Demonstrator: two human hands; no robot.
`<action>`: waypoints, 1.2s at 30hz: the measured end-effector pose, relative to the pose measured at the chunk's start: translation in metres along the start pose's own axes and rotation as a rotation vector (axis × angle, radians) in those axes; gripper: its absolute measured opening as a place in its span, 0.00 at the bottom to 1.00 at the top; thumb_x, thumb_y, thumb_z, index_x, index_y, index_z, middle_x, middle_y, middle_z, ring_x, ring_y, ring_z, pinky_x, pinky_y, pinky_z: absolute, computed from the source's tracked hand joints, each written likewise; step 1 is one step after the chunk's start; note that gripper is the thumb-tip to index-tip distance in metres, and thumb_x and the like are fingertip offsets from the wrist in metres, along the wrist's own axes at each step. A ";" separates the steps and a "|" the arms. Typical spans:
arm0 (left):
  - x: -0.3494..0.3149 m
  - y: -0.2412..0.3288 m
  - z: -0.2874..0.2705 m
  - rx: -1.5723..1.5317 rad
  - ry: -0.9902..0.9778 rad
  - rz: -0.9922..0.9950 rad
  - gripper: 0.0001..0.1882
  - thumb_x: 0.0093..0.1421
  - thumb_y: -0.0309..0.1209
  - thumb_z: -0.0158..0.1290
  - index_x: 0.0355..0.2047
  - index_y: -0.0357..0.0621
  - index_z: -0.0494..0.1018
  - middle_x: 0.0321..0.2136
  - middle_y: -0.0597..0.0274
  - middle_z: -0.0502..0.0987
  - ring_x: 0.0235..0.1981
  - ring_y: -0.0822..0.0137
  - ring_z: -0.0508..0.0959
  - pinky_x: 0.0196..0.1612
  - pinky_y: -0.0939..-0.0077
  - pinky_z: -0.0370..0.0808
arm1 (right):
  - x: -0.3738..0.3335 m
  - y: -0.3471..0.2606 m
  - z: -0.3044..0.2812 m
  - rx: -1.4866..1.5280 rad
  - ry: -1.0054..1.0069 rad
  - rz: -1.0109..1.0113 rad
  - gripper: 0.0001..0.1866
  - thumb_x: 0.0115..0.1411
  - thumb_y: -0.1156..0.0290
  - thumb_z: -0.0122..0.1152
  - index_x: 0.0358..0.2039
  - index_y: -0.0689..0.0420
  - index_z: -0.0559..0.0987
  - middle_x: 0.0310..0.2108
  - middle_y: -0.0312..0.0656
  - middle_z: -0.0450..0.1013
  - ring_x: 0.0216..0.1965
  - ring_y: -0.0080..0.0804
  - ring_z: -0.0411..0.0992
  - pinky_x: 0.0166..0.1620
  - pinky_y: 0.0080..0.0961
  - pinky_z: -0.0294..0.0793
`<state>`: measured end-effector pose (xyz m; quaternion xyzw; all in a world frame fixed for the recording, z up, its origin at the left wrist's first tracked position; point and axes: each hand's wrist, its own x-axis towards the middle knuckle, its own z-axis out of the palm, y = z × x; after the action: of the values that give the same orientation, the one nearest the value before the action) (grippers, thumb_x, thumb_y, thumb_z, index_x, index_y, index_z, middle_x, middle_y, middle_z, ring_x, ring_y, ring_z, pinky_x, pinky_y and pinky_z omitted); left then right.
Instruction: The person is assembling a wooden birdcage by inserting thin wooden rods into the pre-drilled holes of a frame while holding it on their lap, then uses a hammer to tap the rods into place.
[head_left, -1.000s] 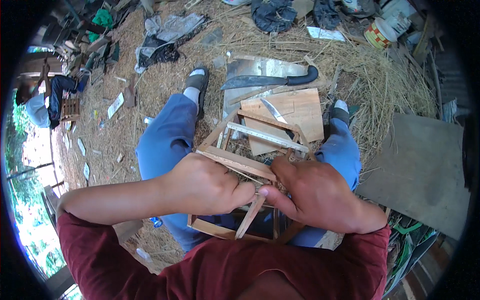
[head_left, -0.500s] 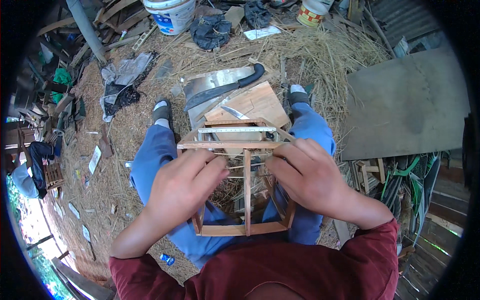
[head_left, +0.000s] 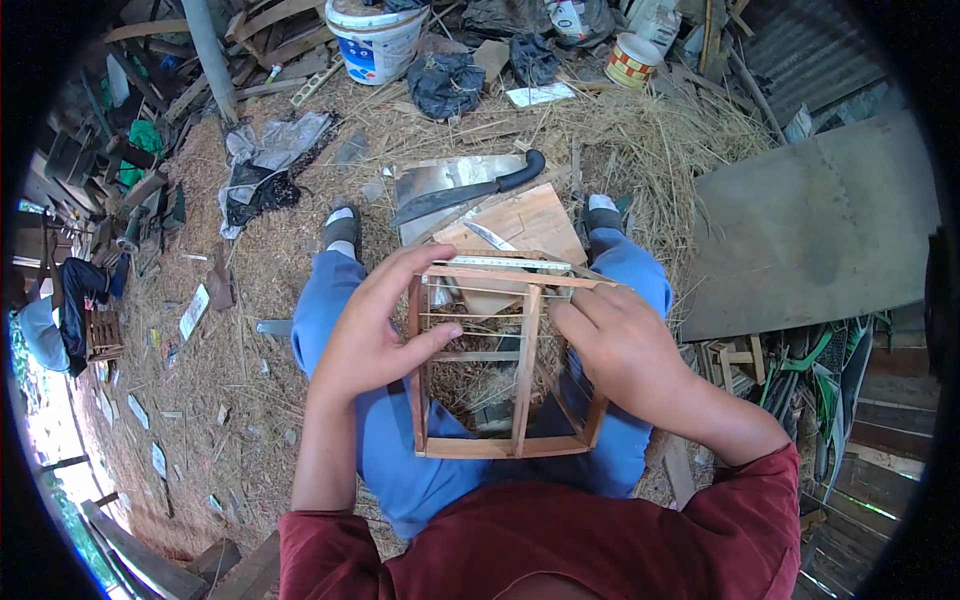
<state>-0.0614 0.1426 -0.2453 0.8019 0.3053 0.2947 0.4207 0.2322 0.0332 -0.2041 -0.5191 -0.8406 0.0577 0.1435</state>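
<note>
Frame (head_left: pixel 500 449), its bars joined, sits over the legs (head_left: pixel 624 450), thin sticks (head_left: pixel 480 317) crossing only its upper part, left hand (head_left: pixel 372 335) spread wide at one corner, right hand (head_left: pixel 628 342) curled at another, its hold unclear.

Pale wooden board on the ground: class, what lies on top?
A knife blade shows on the board; the wooden frame hides part of the board and anything lying there.
</note>
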 end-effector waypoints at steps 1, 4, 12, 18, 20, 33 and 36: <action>-0.001 -0.001 0.002 0.001 0.002 -0.001 0.35 0.59 0.33 0.74 0.66 0.42 0.75 0.63 0.48 0.79 0.67 0.47 0.77 0.70 0.53 0.72 | 0.001 0.000 0.002 0.015 0.004 -0.005 0.12 0.58 0.74 0.63 0.43 0.60 0.79 0.36 0.46 0.75 0.41 0.49 0.79 0.49 0.46 0.79; -0.005 0.000 0.006 0.003 0.044 -0.060 0.36 0.57 0.29 0.73 0.66 0.40 0.75 0.61 0.53 0.81 0.65 0.55 0.79 0.70 0.59 0.72 | 0.001 -0.002 0.006 0.046 0.005 -0.011 0.12 0.58 0.75 0.63 0.44 0.60 0.79 0.36 0.46 0.76 0.41 0.50 0.79 0.49 0.47 0.79; -0.007 -0.010 0.010 -0.119 0.062 -0.095 0.30 0.61 0.28 0.71 0.63 0.43 0.75 0.57 0.51 0.80 0.64 0.52 0.79 0.69 0.59 0.72 | 0.004 -0.008 0.014 0.044 0.082 0.013 0.12 0.55 0.77 0.65 0.41 0.59 0.79 0.34 0.46 0.75 0.39 0.49 0.78 0.45 0.46 0.79; -0.010 -0.013 0.024 -0.262 0.109 -0.131 0.30 0.62 0.26 0.70 0.62 0.43 0.71 0.56 0.53 0.75 0.62 0.55 0.76 0.68 0.62 0.71 | 0.004 -0.015 0.020 0.033 0.122 0.052 0.10 0.54 0.77 0.65 0.37 0.58 0.77 0.32 0.44 0.74 0.36 0.49 0.77 0.40 0.46 0.78; -0.010 -0.014 0.026 -0.235 0.117 -0.118 0.29 0.62 0.26 0.69 0.62 0.42 0.70 0.56 0.53 0.75 0.62 0.54 0.76 0.68 0.62 0.70 | 0.005 -0.016 0.022 0.055 0.152 0.060 0.10 0.53 0.78 0.65 0.37 0.58 0.77 0.31 0.44 0.74 0.35 0.49 0.77 0.40 0.47 0.78; -0.010 -0.013 0.024 -0.103 0.072 -0.061 0.30 0.62 0.19 0.66 0.63 0.41 0.68 0.60 0.49 0.70 0.70 0.53 0.70 0.75 0.59 0.62 | 0.003 -0.016 0.038 0.137 0.208 0.093 0.13 0.49 0.81 0.64 0.37 0.58 0.78 0.31 0.45 0.74 0.35 0.49 0.76 0.41 0.46 0.78; -0.013 -0.020 0.024 -0.109 0.078 -0.059 0.31 0.62 0.20 0.67 0.63 0.41 0.68 0.60 0.48 0.70 0.70 0.52 0.69 0.75 0.58 0.62 | 0.002 -0.015 0.041 0.135 0.212 0.094 0.14 0.49 0.81 0.64 0.38 0.58 0.78 0.31 0.44 0.74 0.35 0.49 0.76 0.41 0.45 0.78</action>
<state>-0.0572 0.1297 -0.2765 0.7562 0.3287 0.3294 0.4600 0.2062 0.0307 -0.2389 -0.5501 -0.7897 0.0657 0.2636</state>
